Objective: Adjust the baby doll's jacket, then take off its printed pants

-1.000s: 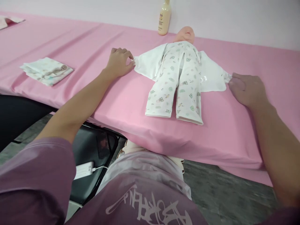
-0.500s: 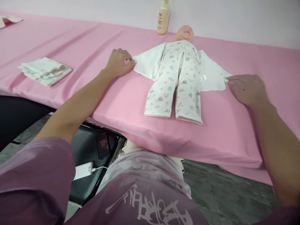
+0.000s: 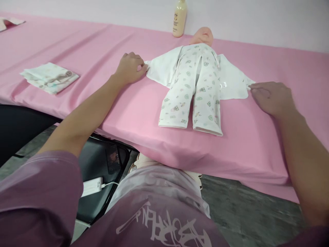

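A white baby top (image 3: 164, 67) lies spread on the pink-covered table, its two sides fanned out left and right. Over its middle rest printed baby pants (image 3: 177, 99), legs toward me. Beyond the waistband shows a doll's head (image 3: 203, 35); whether a body lies under the clothes is hidden. My left hand (image 3: 131, 68) pinches the left outer corner of the top between thumb and fingers. On the other side, my right hand (image 3: 273, 97) pinches the top's right outer corner.
A cream bottle (image 3: 179, 20) stands by the wall behind the doll's head. Folded printed cloth (image 3: 50, 78) lies to the left. Below the table's front edge is a black chair (image 3: 89, 206) bearing a white power bank (image 3: 92, 187) with a cable and a dark phone (image 3: 113, 159).
Almost nothing differs. Both hands keep their pinch on the top's corners, and the clothes lie as before; the view has shifted very slightly.
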A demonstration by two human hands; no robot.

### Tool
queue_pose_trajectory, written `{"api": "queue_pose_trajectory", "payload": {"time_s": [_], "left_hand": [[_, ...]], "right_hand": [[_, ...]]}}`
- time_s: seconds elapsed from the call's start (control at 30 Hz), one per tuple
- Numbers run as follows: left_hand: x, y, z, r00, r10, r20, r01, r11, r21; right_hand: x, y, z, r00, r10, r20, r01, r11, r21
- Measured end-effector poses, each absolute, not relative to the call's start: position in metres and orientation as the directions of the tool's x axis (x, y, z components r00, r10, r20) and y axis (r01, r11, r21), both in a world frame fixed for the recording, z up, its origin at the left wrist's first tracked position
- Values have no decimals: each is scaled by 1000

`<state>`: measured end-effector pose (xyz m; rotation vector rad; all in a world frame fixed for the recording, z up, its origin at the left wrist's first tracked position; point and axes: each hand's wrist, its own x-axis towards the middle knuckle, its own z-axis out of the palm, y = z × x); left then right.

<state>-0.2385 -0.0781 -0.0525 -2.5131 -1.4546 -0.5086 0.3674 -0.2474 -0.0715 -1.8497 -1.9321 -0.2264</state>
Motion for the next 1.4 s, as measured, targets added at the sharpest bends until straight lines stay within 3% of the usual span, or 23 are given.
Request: {"api": "queue_pose_trajectory", "payload": {"time_s": [0.2, 0.43, 0.77, 1.0, 1.2, 1.4], "left_hand": [[-240, -79, -53, 449, 772, 450, 855, -518, 37], [-241, -79, -52, 508, 784, 355, 837, -547, 9], [-241, -73, -56, 405, 823, 397, 851, -499, 165], [-232, -78, -49, 416, 824, 384, 871, -482, 90], [-231, -83, -43, 415, 782, 465, 861, -503, 77], [-234, -84, -42, 440, 796, 417, 855, -513, 77]], "right_hand": [[369, -249, -71, 3, 890, 455, 991, 58, -121], [367, -252, -68, 7, 910, 415, 990, 53, -132], [369, -246, -75, 0, 868, 497, 997, 39, -68], [350, -239, -71, 79, 872, 484, 995, -96, 11], [338, -245, -63, 73, 810, 582, 995, -102, 17], [349, -245, -68, -11, 810, 586, 998, -27, 57]]}}
